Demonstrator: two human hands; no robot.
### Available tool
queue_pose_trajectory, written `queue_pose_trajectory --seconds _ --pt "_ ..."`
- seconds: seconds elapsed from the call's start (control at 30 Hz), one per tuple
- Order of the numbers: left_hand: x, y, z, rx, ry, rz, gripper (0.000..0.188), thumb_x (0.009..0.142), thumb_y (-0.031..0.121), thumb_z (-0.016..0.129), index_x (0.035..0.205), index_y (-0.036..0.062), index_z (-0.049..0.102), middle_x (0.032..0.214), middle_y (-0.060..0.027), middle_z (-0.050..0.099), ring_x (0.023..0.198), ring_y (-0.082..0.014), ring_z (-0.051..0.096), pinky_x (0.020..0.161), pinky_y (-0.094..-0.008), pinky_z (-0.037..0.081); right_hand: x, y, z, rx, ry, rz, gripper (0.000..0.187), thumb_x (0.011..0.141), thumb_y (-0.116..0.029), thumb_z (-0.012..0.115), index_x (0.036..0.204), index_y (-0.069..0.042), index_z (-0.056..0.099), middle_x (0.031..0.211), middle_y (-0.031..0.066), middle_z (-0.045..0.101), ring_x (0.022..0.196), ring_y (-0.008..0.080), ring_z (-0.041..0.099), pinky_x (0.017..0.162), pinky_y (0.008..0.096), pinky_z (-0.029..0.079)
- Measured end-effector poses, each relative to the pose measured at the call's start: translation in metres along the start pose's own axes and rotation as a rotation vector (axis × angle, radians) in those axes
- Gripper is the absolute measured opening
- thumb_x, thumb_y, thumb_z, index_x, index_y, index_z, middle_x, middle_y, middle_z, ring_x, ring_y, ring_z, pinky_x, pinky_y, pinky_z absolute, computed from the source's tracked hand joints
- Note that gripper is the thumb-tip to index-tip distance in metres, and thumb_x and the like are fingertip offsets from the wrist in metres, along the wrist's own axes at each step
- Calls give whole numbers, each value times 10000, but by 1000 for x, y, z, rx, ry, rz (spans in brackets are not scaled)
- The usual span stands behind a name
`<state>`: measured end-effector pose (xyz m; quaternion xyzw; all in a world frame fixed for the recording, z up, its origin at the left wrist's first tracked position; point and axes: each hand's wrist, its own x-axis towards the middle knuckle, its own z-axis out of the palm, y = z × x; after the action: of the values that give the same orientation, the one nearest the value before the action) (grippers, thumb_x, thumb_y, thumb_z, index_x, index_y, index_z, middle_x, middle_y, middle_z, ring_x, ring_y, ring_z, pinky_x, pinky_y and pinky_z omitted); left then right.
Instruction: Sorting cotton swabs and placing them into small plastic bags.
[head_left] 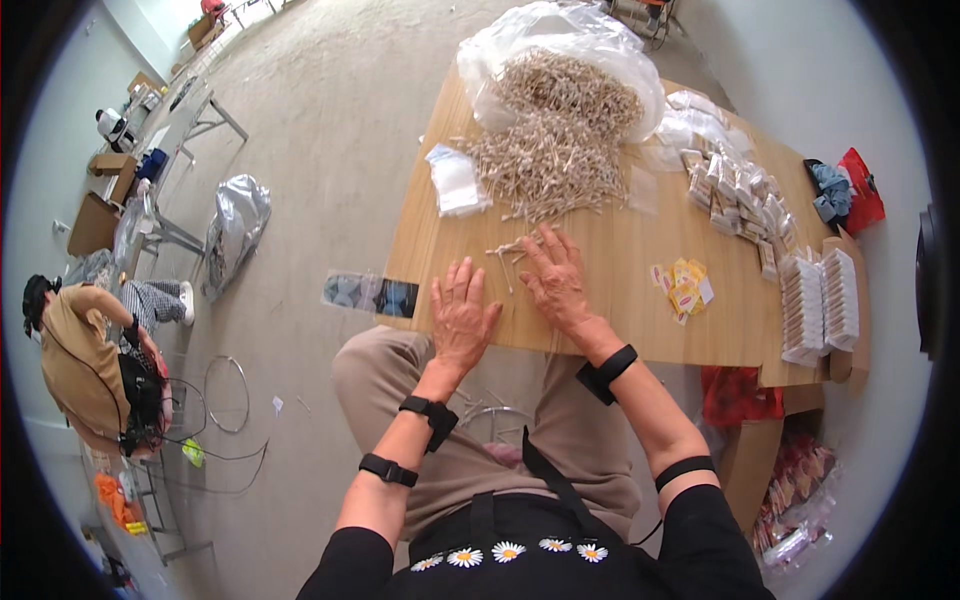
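A large heap of cotton swabs [550,165] with thin wooden sticks spills from a clear plastic bag on the wooden table. My right hand [557,280] lies at the near side of that heap, fingers stretched and slightly apart. Its fingertips touch a few loose swabs [508,250] on the tabletop. Flat near the table's front edge rests my left hand [462,318], fingers extended, with nothing visible in it. Left of the heap is a stack of clear plastic sleeves [458,182]. Small yellow and white cards [682,288] are scattered to the right of my right hand.
Filled swab packs [735,195] lie piled at the right, with neat upright rows of packs [802,305] beside them. A dark printed sheet [370,295] overhangs the left table edge. Open cartons stand below right. Another person [95,350] sits at the far left.
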<state>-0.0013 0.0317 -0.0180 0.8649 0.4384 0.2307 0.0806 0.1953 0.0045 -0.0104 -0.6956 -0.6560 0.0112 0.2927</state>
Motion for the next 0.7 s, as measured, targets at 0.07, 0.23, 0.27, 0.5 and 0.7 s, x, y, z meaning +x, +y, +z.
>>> queue_pose_trajectory --seconds 0.07,0.23,0.27,0.5,0.7 --pt "-2 1 2 33 -24 19 634 890 333 666 1436 83 464 1556 -105 369 1478 -283 281 1182 -578 175 -7 -7 -6 -19 -90 -140 535 861 -241 698 1367 -126 572 1495 146 429 1373 373 376 1142 490 309" --pt "-3 12 1 -14 -89 117 606 898 327 661 1441 118 490 1576 -70 371 1486 -257 294 1146 -655 174 -12 -6 -3 -36 -89 -163 490 856 -198 693 1330 -123 597 1479 127 464 1355 373 401 1126 482 325" --pt "-2 13 1 26 -98 177 599 894 336 665 1430 119 506 1567 -68 387 1478 -261 311 1141 -660 180 -9 -3 -4 -13 -86 -158 479 852 -184 690 1318 -119 603 1467 120 483 1339 376 419 1117 484 331" --pt "-11 16 -15 33 -136 170 582 884 289 679 1396 63 523 1455 -106 461 1434 -272 365 1153 -609 217 0 -1 -7 -45 21 -49 435 801 -64 670 1235 -75 644 1331 113 598 1231 361 502 1065 463 389" --pt "-15 4 -20 13 -105 177 479 870 188 665 1311 25 573 1369 -128 514 1372 -294 438 1131 -560 291 0 -11 0 119 -11 -190 347 765 -13 657 1110 -37 676 1220 113 644 1087 330 570 952 401 477"
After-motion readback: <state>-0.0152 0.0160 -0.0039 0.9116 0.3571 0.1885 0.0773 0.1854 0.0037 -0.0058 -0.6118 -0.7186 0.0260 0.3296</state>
